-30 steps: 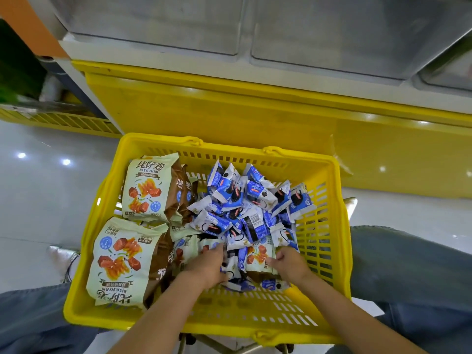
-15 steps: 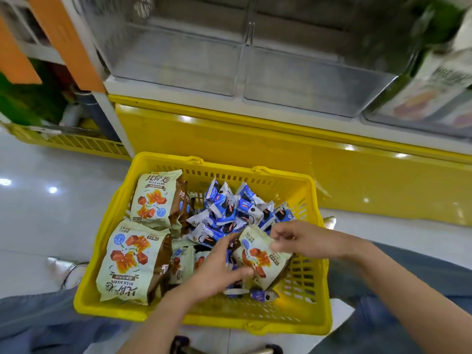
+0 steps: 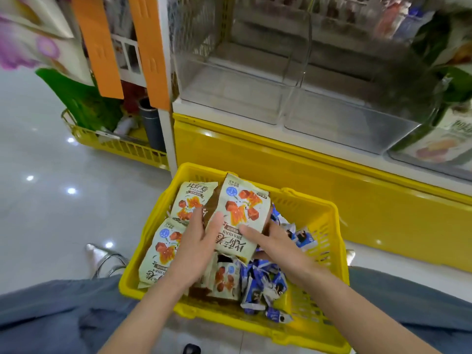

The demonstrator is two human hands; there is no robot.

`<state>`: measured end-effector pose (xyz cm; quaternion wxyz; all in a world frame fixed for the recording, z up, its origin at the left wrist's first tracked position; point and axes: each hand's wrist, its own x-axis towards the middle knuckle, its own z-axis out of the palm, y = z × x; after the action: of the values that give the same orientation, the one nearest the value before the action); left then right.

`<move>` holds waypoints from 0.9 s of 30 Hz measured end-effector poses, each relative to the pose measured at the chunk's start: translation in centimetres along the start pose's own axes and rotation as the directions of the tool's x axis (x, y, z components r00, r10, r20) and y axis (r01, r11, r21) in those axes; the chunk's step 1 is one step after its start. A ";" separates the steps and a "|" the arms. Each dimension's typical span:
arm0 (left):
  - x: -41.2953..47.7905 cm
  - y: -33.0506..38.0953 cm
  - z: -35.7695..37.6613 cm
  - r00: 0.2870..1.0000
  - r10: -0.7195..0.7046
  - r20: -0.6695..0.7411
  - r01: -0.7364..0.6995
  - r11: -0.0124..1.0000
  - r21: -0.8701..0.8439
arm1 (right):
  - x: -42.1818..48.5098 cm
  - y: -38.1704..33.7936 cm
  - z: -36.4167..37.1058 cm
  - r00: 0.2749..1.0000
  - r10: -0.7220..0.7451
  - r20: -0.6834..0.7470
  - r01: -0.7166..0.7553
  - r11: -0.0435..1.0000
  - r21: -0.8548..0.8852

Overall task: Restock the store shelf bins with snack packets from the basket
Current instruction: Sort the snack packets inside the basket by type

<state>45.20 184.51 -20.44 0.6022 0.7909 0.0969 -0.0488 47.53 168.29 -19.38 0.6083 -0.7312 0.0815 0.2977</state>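
A yellow plastic basket (image 3: 329, 254) sits between my knees, filled with cream-and-brown snack packets (image 3: 163, 249) on its left and several small blue-and-white packets (image 3: 265, 284) on its right. Above the pile I hold one cream snack packet (image 3: 240, 213) upright with both hands. My left hand (image 3: 196, 249) grips its left edge, thumb on the front. My right hand (image 3: 278, 249) grips its lower right side, fingers behind it. Clear shelf bins (image 3: 319, 108) stand above the yellow shelf base, and the two in front of me hold nothing.
A bin at the right (image 3: 439, 139) holds green-and-white packets. Orange strips (image 3: 150, 49) hang on the shelf post at the left. A low yellow wire rack (image 3: 120, 144) with clutter stands on the shiny floor. My denim-clad legs flank the basket.
My view has lifted toward the shelf bins. Both hands now grip a large cream packet and have raised it above the basket; a moment ago they held a smaller packet low in the pile.
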 end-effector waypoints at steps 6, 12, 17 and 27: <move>3.3 -5.6 -7.0 0.946 0.176 -0.272 -0.026 0.879 0.477 | 4.9 -2.7 3.2 0.996 -0.030 -0.081 0.029 1.000 -0.010; 3.7 -11.7 -7.9 0.953 -0.254 -0.168 0.298 0.888 0.349 | 11.3 -2.8 6.8 0.982 0.050 -0.184 -0.081 0.983 -0.167; 4.2 -12.4 -7.8 0.966 -0.128 -0.226 0.209 0.900 0.382 | 12.5 -1.4 6.6 0.949 -0.217 -0.230 0.045 0.813 -0.580; 5.8 -11.7 -7.7 0.957 -0.149 -0.250 0.247 0.870 0.427 | 8.0 6.9 2.3 0.995 -0.095 -0.017 0.064 0.779 -0.624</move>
<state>48.07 195.48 -30.56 0.3791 0.8959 0.2265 -0.0485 49.91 170.66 -29.66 0.3427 -0.9006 -0.0377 0.2645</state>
